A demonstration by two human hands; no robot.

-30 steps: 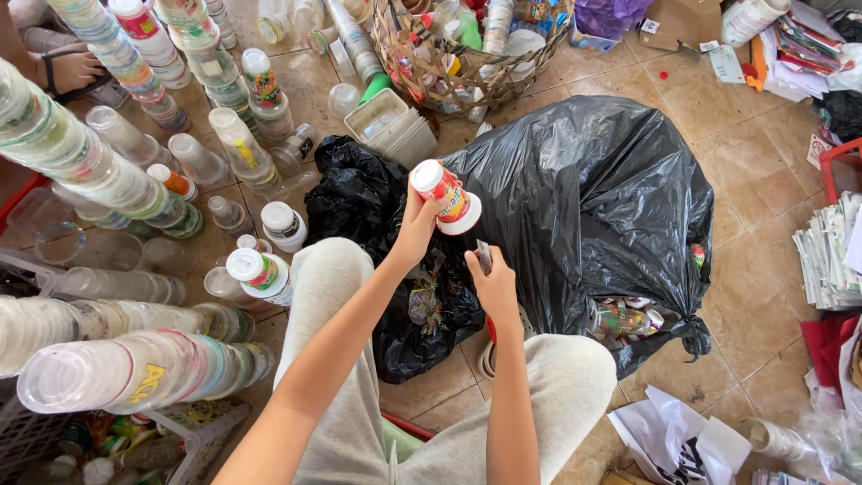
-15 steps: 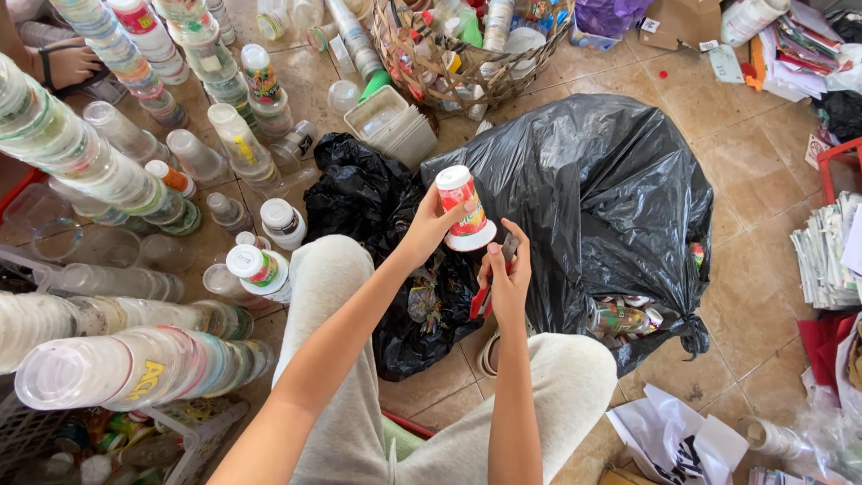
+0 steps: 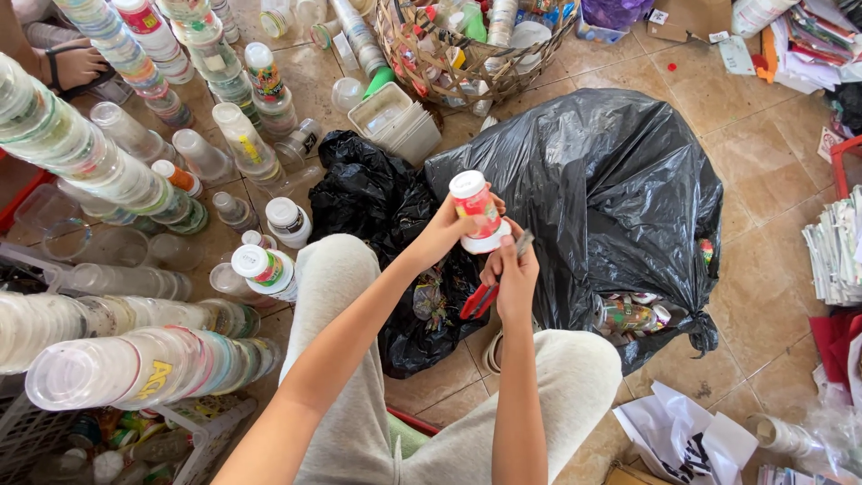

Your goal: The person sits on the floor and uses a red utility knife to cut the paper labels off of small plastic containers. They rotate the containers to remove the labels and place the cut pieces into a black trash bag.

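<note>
Clearly I'm midway: left hand grips a labelled cup, right hand pinches a red-handled cutter at it (stacked cups done, black bag left).

Glossy plastic bottle; crinkled shiny black bag.

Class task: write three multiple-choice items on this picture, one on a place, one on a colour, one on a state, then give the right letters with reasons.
1. Where is the wicker basket?
A. beyond the black bag
B. on the person's lap
C. inside the bag

2. What colour is the big bag?
A. white
B. black
C. blue

3. How is the small bottle?
A. lying on the floor
B. stacked in a column
C. held up in the left hand

Answers: 1 A, it sits past the bag, at the top; 2 B, glossy black plastic; 3 C, fingers wrap it, right hand beside it.
</note>
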